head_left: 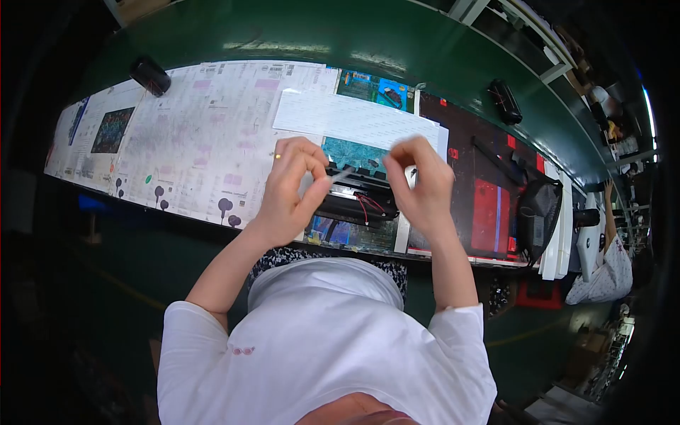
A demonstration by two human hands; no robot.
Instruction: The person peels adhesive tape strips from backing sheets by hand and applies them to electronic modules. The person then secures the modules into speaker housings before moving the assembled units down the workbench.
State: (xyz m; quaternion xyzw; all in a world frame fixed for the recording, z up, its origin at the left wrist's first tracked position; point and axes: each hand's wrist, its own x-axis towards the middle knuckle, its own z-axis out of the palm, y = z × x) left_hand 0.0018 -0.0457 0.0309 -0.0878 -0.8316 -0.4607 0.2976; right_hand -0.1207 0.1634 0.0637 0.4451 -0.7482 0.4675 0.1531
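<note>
My left hand (pixel 292 185), with a ring on one finger, is raised over the bench, its thumb and fingers pinched on a small pale strip (pixel 343 175). To its right my right hand (pixel 423 183) is also raised, fingers curled towards the thumb; whatever lies between the fingertips is too blurred to make out. Below and between both hands lies a black elongated device (pixel 358 203) with thin red wires (pixel 368 205) on its front. White printed sheets (pixel 354 117) lie just behind the hands.
Black cylindrical devices stand at the back left (pixel 150 76) and back right (pixel 505 102). A black bag-like object (pixel 540 216) sits at the bench's right end. Another person's sleeve (pixel 602 275) shows at far right. The bench's front edge runs close to my body.
</note>
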